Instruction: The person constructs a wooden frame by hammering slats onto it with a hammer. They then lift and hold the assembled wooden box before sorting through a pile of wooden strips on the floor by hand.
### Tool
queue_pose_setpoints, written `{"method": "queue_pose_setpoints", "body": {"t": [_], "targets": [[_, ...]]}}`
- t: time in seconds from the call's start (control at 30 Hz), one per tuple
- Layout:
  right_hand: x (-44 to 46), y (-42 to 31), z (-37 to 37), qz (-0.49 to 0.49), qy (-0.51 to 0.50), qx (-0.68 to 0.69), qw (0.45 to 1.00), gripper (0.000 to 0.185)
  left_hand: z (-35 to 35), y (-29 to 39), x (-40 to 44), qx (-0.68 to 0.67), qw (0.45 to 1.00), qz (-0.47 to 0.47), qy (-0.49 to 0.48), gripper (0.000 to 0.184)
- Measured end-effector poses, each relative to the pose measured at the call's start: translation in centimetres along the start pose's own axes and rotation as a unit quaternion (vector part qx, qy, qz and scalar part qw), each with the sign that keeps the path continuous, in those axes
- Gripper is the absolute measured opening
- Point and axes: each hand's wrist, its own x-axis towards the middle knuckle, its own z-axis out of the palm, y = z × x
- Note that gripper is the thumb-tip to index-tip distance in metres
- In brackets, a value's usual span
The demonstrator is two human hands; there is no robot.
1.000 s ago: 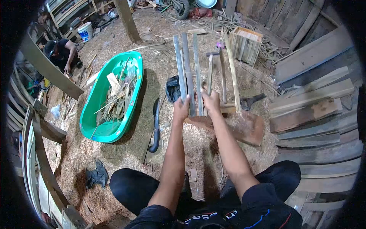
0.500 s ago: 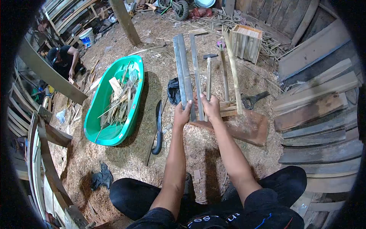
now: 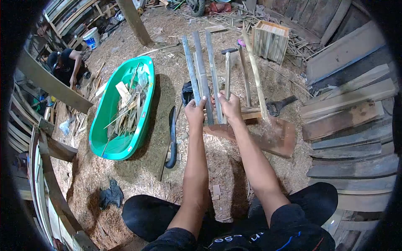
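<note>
In front of me my left hand (image 3: 195, 113) is closed around narrow grey wooden slats (image 3: 190, 69), which point away from me. Its thumb presses near their lower ends. My right hand (image 3: 230, 108) is wrapped around the handle of a hammer (image 3: 228, 69), its head up. Another slat (image 3: 212, 75) rises between the hands, its lower end passing by the right fingers; which hand carries it I cannot tell. Below and beyond the hands lies a reddish-brown board (image 3: 272, 136). A black-handled machete (image 3: 172, 138) lies left of my left hand.
A green tub (image 3: 94, 136) of wood scraps stands left. Stacked boards (image 3: 343, 108) line the right. A slatted wooden box (image 3: 270, 44) stands at the back. A pale pole (image 3: 255, 75) and a dark tool (image 3: 280, 105) are beyond my right hand. Another person (image 3: 67, 67) crouches far left.
Both hands have moved slightly away from me. The slats have fanned apart, the leftmost leaning further left. The hammer has risen with my right hand. The view has shifted slightly.
</note>
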Motion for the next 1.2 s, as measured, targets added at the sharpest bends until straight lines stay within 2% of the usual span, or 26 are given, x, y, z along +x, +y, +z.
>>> {"method": "queue_pose_setpoints", "body": {"t": [0.17, 0.3, 0.4, 0.6, 0.8, 0.83, 0.93, 0.97, 1.07, 1.2], "targets": [[0.0, -0.4, 0.0, 0.024, -0.003, 0.042, 0.999, 0.025, 0.2, -0.7, 0.7, 0.024, 1.0, -0.006, 0.019, 0.026], [-0.2, -1.4, 0.4, 0.039, 0.003, 0.039, 0.998, 0.02, 0.5, 0.2, 0.6, 0.027, 0.999, 0.0, 0.031, 0.023], [0.1, -1.0, 0.4, 0.022, -0.006, 0.022, 0.999, 0.018, 0.5, 1.6, 0.1, 0.051, 0.998, -0.032, 0.023, 0.023], [0.3, -0.8, 0.3, 0.031, -0.014, 0.043, 0.998, 0.018, 0.4, 0.5, 1.1, 0.055, 0.998, -0.022, 0.026, 0.024], [-0.5, -1.9, 0.8, 0.031, 0.035, 0.012, 0.999, 0.021, -0.2, 0.2, 1.0, -0.04, 0.997, -0.026, -0.058, 0.022], [-0.8, -2.2, 0.9, 0.021, 0.036, -0.003, 0.999, 0.023, -0.5, 0.3, 1.1, -0.012, 0.996, -0.029, -0.082, 0.023], [-0.6, -2.0, 0.7, 0.0, 0.037, -0.05, 0.998, 0.023, -0.7, -0.1, 1.9, -0.037, 0.992, -0.059, -0.109, 0.025], [-0.6, -1.9, 0.8, -0.012, 0.045, -0.064, 0.997, 0.023, -0.6, -0.3, 2.0, -0.054, 0.987, -0.044, -0.148, 0.027], [0.7, 0.4, 0.3, -0.017, 0.032, -0.036, 0.999, 0.023, -0.1, -0.7, 1.8, 0.032, 0.993, 0.027, -0.112, 0.03], [0.6, -1.0, 0.7, 0.01, 0.037, -0.025, 0.999, 0.023, 1.1, 3.1, 0.2, 0.191, 0.979, 0.024, -0.059, 0.033]]}}
